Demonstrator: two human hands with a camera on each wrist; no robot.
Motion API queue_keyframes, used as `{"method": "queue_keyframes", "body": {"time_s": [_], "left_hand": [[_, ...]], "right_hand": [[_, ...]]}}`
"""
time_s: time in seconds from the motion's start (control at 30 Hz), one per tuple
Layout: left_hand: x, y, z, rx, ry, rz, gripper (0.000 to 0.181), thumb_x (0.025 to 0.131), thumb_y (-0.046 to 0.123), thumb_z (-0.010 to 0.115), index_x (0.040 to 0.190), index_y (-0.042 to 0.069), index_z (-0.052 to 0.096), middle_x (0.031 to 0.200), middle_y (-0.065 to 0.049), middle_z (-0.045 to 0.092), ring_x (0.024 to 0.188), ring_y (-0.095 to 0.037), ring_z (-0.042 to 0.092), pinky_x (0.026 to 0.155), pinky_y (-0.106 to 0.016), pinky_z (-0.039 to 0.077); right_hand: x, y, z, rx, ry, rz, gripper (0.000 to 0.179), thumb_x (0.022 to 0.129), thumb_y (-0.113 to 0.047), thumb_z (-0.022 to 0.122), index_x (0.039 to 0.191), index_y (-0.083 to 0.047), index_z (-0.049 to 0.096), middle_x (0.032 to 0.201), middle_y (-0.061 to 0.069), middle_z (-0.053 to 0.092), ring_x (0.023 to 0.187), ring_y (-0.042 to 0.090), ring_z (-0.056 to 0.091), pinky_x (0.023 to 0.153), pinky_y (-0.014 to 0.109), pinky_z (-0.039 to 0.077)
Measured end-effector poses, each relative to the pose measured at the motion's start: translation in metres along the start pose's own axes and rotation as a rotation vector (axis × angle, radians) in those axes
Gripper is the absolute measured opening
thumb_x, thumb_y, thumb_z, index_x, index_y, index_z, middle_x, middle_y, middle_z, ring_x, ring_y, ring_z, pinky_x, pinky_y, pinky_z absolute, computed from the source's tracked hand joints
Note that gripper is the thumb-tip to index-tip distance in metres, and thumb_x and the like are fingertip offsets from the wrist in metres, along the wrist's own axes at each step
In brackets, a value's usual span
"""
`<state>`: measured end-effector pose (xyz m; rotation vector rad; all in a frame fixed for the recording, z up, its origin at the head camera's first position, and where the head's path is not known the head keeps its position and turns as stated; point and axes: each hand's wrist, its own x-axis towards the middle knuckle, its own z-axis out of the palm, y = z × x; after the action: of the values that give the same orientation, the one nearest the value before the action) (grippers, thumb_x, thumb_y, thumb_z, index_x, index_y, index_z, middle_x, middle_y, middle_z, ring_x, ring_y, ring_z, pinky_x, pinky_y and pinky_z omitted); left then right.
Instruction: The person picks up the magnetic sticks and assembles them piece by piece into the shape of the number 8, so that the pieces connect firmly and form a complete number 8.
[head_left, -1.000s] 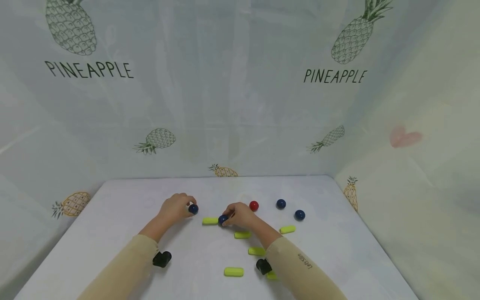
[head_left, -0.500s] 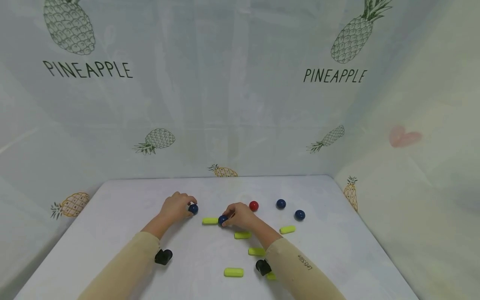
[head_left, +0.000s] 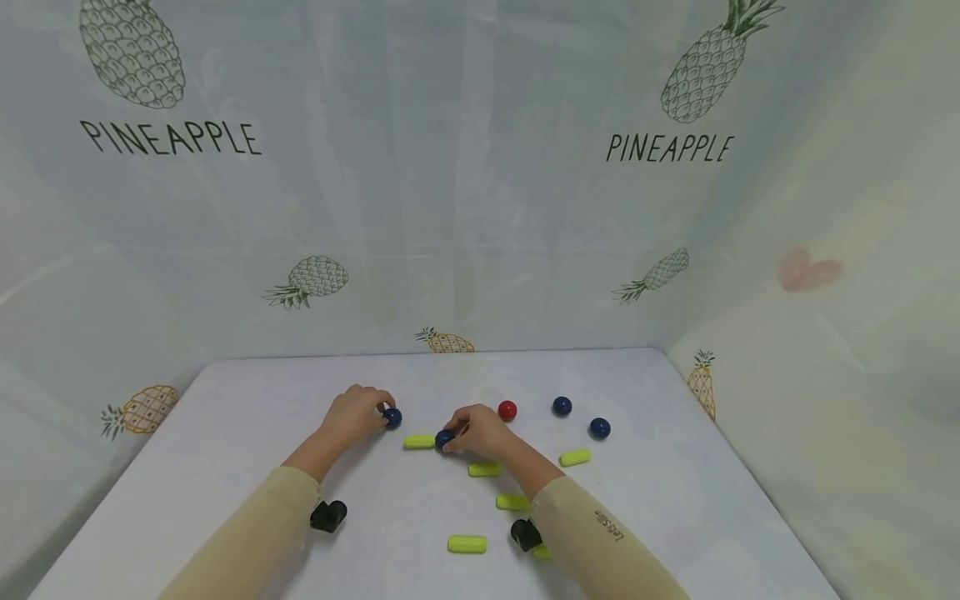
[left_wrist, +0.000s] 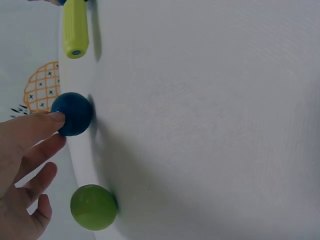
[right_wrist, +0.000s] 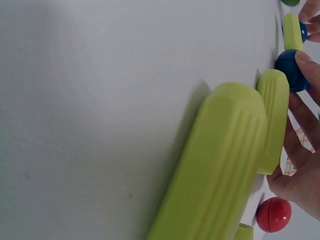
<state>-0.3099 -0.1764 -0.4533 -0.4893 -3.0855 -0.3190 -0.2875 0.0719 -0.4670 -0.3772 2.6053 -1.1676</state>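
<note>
In the head view my left hand [head_left: 356, 414] pinches a glossy blue ball [head_left: 392, 418] between thumb and fingertips, low over the white tabletop. The left wrist view has the thumb tip on this ball [left_wrist: 75, 114] and a finger just beneath. My right hand [head_left: 480, 432] holds a second blue ball [head_left: 444, 441] by thumb and fingers, at the right end of a short yellow-green rod [head_left: 419, 442]. The rod lies between the two balls, its free end toward the left one. A green ball [left_wrist: 93, 207] sits near my left fingers, hidden in the head view.
Several more yellow-green rods, such as a near one [head_left: 467, 544] and a right one [head_left: 575, 457], lie on the tabletop [head_left: 675, 517]. A red ball [head_left: 507, 411] and two blue balls, one far [head_left: 562, 407] and one nearer [head_left: 599, 428], sit right of my right hand.
The blue ball at my left hand has shifted slightly right, toward the rod, and shows more beyond the fingertips. My right hand and its ball stay nearly still.
</note>
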Motion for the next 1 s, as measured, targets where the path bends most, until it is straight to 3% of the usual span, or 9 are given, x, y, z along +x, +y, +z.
{"method": "queue_keyframes", "body": {"time_s": [0.5,1.0], "left_hand": [[0.000,0.014,0.003,-0.007,-0.071,-0.009,0.034,0.079,0.024,0.083,0.110,0.019,0.070,0.097,0.000,0.065,0.094,-0.025,0.056,0.082,-0.047,0.047],[-0.017,0.002,0.000,0.005,-0.002,0.008,0.034,0.077,0.023,0.084,0.108,0.018,0.071,0.098,-0.001,0.067,0.095,-0.026,0.059,0.079,-0.046,0.048]], "right_hand": [[0.000,-0.001,0.001,0.017,-0.002,0.006,0.020,0.076,-0.016,0.085,0.091,-0.019,0.073,0.084,-0.007,0.063,0.078,0.015,0.057,0.070,0.030,0.047],[0.001,0.002,0.002,0.023,0.002,0.004,0.021,0.076,-0.016,0.085,0.092,-0.019,0.073,0.085,-0.008,0.064,0.079,0.013,0.058,0.071,0.030,0.047]]}}
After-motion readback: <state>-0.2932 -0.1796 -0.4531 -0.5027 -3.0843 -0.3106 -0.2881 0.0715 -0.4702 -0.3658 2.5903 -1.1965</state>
